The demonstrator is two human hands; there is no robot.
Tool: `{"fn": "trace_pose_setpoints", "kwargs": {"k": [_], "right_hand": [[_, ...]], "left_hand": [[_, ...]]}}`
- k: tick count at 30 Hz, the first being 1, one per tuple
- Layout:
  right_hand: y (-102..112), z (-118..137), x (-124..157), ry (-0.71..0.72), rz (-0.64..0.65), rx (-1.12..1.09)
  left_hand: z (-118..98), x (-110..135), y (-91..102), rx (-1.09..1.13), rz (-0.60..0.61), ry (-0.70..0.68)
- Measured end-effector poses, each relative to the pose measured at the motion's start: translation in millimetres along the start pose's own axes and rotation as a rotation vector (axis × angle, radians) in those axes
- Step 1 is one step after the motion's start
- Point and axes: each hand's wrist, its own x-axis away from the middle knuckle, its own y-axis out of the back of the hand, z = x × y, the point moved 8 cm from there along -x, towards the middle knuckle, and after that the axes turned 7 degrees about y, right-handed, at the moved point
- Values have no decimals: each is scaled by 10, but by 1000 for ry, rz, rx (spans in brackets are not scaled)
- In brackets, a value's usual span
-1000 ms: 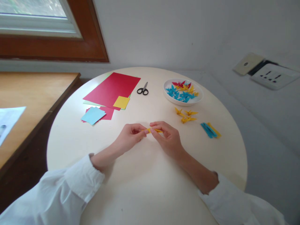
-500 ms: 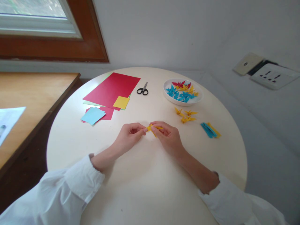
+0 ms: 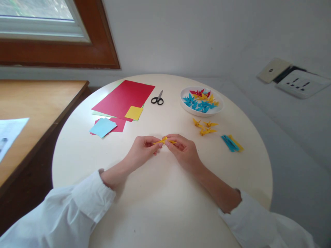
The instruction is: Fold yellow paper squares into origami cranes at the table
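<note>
Between my two hands, over the middle of the round table, is a small yellow origami crane [image 3: 165, 139]. My left hand [image 3: 145, 147] pinches it from the left between thumb and fingers. From the right, my right hand [image 3: 184, 151] grips it the same way, thumb on the near side. The fingertips cover part of the folded paper. Beyond my right hand lie several loose yellow paper cranes [image 3: 207, 131]. Farther back, a white round dish [image 3: 184, 109] holds blue, yellow and red cranes.
Black-handled scissors [image 3: 157, 100] lie at the back. Left of them are a large red paper sheet [image 3: 121, 98], a yellow square [image 3: 133, 113] and a stack of light blue squares [image 3: 103, 127]. Folded blue and yellow strips [image 3: 230, 143] lie right. A wooden desk [image 3: 38, 100] stands left.
The yellow crane has turned in my fingers: its points now spread out sideways with a small peak in the middle. My fingertips have come slightly closer together.
</note>
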Motion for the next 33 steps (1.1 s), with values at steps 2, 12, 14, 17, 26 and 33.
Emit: {"fn": "trace_pose_setpoints", "kwargs": {"k": [2, 12, 14, 17, 26, 33], "right_hand": [[-3, 17, -4, 0, -2, -12], [35, 45, -20, 5, -57, 25], [35, 38, -22, -2, -57, 29], [25, 27, -17, -4, -56, 10], [-10, 42, -12, 14, -82, -20], [-10, 79, -24, 56, -80, 30]], "left_hand": [[2, 0, 6, -4, -10, 2], [8, -2, 31, -1, -46, 20], [2, 1, 37, -1, -52, 16], [-12, 9, 48, -7, -66, 7], [-26, 9, 44, -4, -86, -49], [-28, 25, 29, 1, -79, -48]]}}
